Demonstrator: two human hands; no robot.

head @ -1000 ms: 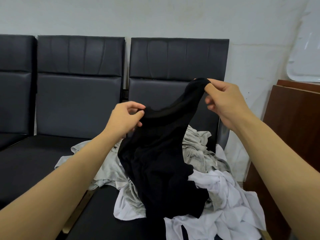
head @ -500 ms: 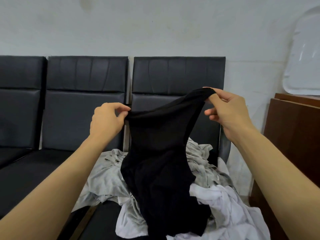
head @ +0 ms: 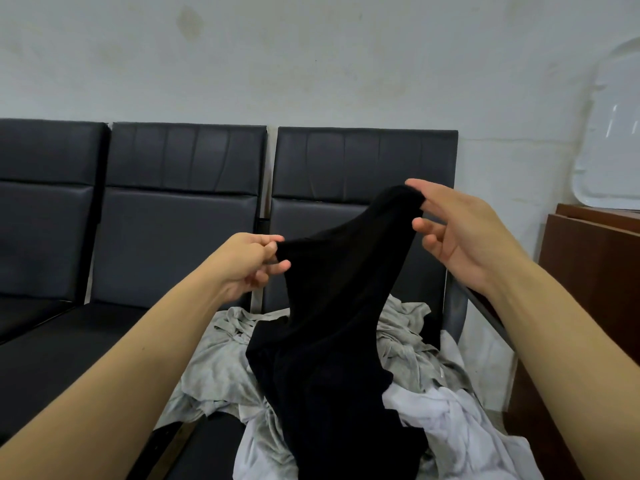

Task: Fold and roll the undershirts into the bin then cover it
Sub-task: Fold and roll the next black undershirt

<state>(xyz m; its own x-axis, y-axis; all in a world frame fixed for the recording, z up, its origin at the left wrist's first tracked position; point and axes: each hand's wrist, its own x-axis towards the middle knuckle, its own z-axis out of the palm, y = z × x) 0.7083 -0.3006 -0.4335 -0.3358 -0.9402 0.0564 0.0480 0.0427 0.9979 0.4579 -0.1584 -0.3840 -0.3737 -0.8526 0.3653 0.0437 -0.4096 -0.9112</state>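
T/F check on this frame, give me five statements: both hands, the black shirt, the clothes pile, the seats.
1. The left hand pinches an edge of the black undershirt. True.
2. The black undershirt lies folded flat on a seat. False: it is held up, its lower part draping onto the pile of clothes.
3. The pile holds grey and white garments. True.
4. The right hand is a tight fist round the fabric. False: its fingers are mostly spread, and only the thumb and forefinger tips meet the shirt's top edge.
5. The seats are red fabric. False: they are black and padded.
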